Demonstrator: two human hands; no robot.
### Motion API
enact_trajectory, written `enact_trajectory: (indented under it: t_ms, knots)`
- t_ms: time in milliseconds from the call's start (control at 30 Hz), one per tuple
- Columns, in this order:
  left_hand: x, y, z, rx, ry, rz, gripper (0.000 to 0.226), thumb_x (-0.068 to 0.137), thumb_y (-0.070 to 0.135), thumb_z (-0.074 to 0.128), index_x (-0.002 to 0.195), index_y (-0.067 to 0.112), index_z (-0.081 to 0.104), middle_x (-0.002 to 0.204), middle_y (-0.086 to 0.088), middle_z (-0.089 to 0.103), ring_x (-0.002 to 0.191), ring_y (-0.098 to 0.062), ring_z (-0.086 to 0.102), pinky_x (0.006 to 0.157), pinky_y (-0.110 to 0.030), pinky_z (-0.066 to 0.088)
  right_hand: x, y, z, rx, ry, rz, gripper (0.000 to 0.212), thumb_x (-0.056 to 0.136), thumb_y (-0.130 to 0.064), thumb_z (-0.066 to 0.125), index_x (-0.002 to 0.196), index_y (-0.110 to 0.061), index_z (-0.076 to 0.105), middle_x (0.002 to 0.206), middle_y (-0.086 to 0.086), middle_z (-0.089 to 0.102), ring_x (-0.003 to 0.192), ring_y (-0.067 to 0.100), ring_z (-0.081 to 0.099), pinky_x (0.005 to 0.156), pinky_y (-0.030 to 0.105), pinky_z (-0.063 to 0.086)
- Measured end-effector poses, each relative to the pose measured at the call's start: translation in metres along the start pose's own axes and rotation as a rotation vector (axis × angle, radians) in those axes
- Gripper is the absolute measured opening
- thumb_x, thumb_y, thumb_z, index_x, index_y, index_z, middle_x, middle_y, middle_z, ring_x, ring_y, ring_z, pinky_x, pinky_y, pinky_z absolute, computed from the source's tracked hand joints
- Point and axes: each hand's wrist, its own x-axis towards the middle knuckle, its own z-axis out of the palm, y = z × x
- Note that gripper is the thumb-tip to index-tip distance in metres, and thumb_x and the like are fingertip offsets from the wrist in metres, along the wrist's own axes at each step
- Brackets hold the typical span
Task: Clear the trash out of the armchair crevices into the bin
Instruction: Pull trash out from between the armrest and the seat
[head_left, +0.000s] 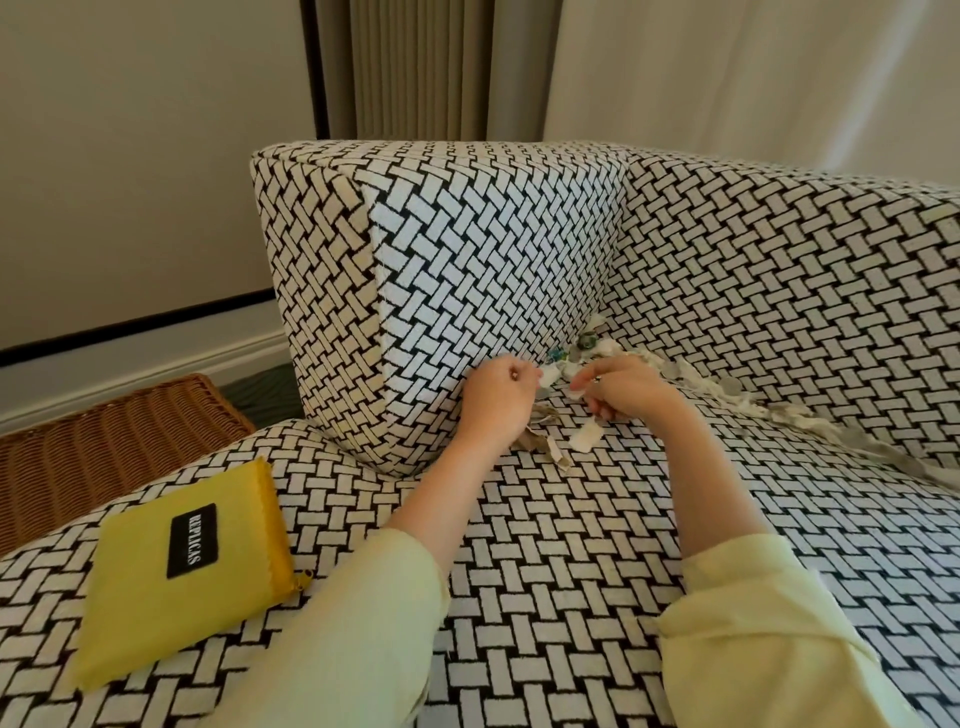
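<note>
**A:** Seeing trash (597, 353) jammed into the back corner of the armchair (493, 249) seat, at the arm-backrest join, and strung rightward along the rear crevice. Paper bits, round grey discs, something bluish-green. Also a few loose scraps (584, 436) already out on the seat, just in front of that corner.

**B:** So mid-pick, nowhere near done?

**A:** Looks that way. Pinching a white scrap (548, 375) with the left hand (498, 387), fingers curled, right at the crevice. Same curl on the right hand (628, 387), fingertips down among the scraps. Can't tell whether clamped on anything.

**B:** And the bin?

**A:** Probably the wicker basket (104, 441) on the floor, off the seat's left edge and well apart from the corner.

**B:** Next move?

**A:** Guessing here: gather a proper handful, carry it left past the arm, drop it in. Flimsy stuff, so easy to shed on the way. Then back for the long run along the rear edge. Would leave the yellow pouch (182, 561) near the seat's front-left corner, doesn't look like trash.
</note>
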Motion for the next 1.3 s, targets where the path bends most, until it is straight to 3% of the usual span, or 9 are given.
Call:
enact_trajectory:
  t_ms: [133,267,500,733,800,867,1000,1100,1300]
  knots:
    - [0.012,-0.004,0.006,0.180,0.062,0.073,0.026,0.097,0.012,0.039,0.106,0.013,0.063,0.095,-0.004,0.066,0.050,-0.005,0.042,0.044,-0.015,0.031,0.010,-0.010,0.005,-0.105,0.146,-0.132,0.034,0.086,0.000,0.038,0.080,-0.024,0.061,0.102,-0.006,0.053,0.061,0.003,0.038,0.055,0.019,0.032]
    - [0.006,-0.020,0.008,0.192,0.095,0.109,0.029,0.097,0.010,0.037,0.108,0.012,0.063,0.108,-0.004,0.065,0.067,-0.009,0.050,0.060,-0.020,0.041,0.010,-0.021,0.024,-0.414,0.061,-0.202,0.025,0.088,-0.021,0.055,0.111,-0.015,0.064,0.117,0.005,0.063,0.101,0.019,0.057,0.081,0.027,0.042]
    - [0.003,-0.025,0.002,0.161,0.082,0.128,0.026,0.097,0.012,0.039,0.107,0.014,0.063,0.099,0.005,0.061,0.063,-0.001,0.047,0.051,-0.008,0.036,0.025,-0.029,0.046,-0.537,0.095,-0.152,0.026,0.086,-0.020,0.054,0.108,-0.009,0.063,0.099,0.009,0.067,0.090,0.024,0.063,0.084,0.037,0.053]
    - [-0.003,-0.021,-0.005,-0.175,-0.050,0.014,0.030,0.096,0.009,0.038,0.087,0.025,0.062,0.062,0.008,0.048,0.051,-0.008,0.041,0.043,-0.012,0.038,0.021,-0.022,0.041,-0.479,0.057,-0.181,0.031,0.092,-0.026,0.050,0.115,-0.008,0.061,0.110,0.010,0.064,0.099,0.025,0.059,0.084,0.036,0.048]
    - [-0.008,-0.015,-0.009,-0.318,-0.093,-0.113,0.028,0.095,0.007,0.038,0.092,0.021,0.063,0.059,0.007,0.044,0.048,-0.004,0.038,0.045,-0.015,0.041,0.012,-0.016,0.034,-0.334,0.051,-0.199,0.041,0.092,-0.033,0.051,0.121,-0.004,0.057,0.106,0.007,0.063,0.096,0.023,0.058,0.081,0.034,0.047]
    - [-0.013,-0.011,-0.013,-0.525,-0.120,-0.249,0.025,0.095,0.006,0.037,0.098,0.011,0.061,0.055,0.007,0.044,0.039,-0.001,0.036,0.042,-0.015,0.036,0.002,-0.014,0.026,-0.042,0.042,-0.161,0.039,0.094,-0.033,0.047,0.118,-0.003,0.056,0.081,-0.003,0.055,0.068,0.011,0.051,0.060,0.024,0.043]
    - [-0.027,-0.003,-0.023,-1.098,-0.100,-0.520,0.023,0.093,0.003,0.031,0.087,0.005,0.053,0.060,0.002,0.033,0.048,-0.007,0.030,0.044,-0.016,0.030,-0.023,-0.027,0.023,0.741,0.065,0.061,0.021,0.094,-0.013,0.042,0.074,-0.011,0.047,0.058,-0.001,0.043,0.040,0.007,0.032,0.033,0.014,0.025]
    - [-0.041,0.008,-0.034,-1.259,-0.042,-0.578,0.030,0.075,-0.013,0.023,0.089,0.002,0.045,0.074,-0.005,0.037,0.060,-0.010,0.032,0.055,-0.019,0.030,-0.043,-0.041,0.033,1.261,0.017,0.099,0.022,0.092,-0.005,0.036,0.072,-0.010,0.042,0.063,0.001,0.043,0.050,0.008,0.034,0.039,0.014,0.028]
    - [-0.057,0.038,-0.056,-0.838,-0.048,-0.399,0.059,0.073,-0.025,0.020,0.125,-0.009,0.043,0.085,-0.012,0.046,0.070,-0.012,0.042,0.058,-0.024,0.041,-0.073,-0.064,0.061,1.690,-0.088,0.235,0.012,0.094,-0.006,0.035,0.099,-0.005,0.046,0.093,0.012,0.047,0.077,0.018,0.049,0.068,0.021,0.050]
